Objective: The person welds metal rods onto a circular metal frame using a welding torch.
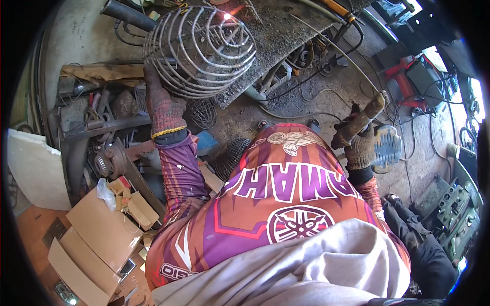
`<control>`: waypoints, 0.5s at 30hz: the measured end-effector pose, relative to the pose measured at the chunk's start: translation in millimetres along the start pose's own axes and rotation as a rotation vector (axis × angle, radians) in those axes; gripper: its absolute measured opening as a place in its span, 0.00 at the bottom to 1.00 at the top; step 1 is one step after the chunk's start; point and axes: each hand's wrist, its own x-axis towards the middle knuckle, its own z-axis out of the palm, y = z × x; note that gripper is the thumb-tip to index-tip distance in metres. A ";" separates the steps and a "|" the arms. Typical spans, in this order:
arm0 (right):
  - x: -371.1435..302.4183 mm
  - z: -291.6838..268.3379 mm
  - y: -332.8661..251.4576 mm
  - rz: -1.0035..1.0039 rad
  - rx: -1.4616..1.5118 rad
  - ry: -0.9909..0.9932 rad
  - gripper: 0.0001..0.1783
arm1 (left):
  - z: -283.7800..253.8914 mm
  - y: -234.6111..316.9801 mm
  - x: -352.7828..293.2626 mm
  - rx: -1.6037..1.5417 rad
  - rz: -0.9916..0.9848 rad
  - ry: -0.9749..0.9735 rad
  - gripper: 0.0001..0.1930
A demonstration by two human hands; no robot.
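A round cage of bent metal rods [204,76] rests on a dirt-covered workbench [273,43]. A bright glowing spot with an orange flare shows at its upper right. My left hand [164,102], in a dark knitted glove with a yellow cuff, is closed on the cage's left edge; the fingertips are partly hidden. Off to the right, my right hand [354,140] in a brown glove grips a thick brown welding electrode holder [366,117]. A long thin welding rod [339,51] runs from its end toward the upper left, its tip apart from the cage.
Cables [306,113] trail over the floor. A red and dark machine [408,81] stands far right, with a green metal machine [451,209] nearer. Scrap metal [109,125] and opened cardboard boxes [99,229] crowd the left. A thick pipe [127,15] lies behind the cage.
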 end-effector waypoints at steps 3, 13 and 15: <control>1.4 -6.4 11.0 -0.057 -0.078 -0.048 0.23 | 5.7 -0.3 0.9 -0.051 -0.024 0.043 0.34; 4.6 -11.7 5.4 -0.067 -0.118 -0.166 0.18 | 23.1 -5.9 -14.2 0.151 0.074 0.153 0.39; 10.6 -17.3 10.6 -0.043 -0.073 -0.188 0.18 | 34.7 -7.2 -27.4 0.273 0.179 0.136 0.37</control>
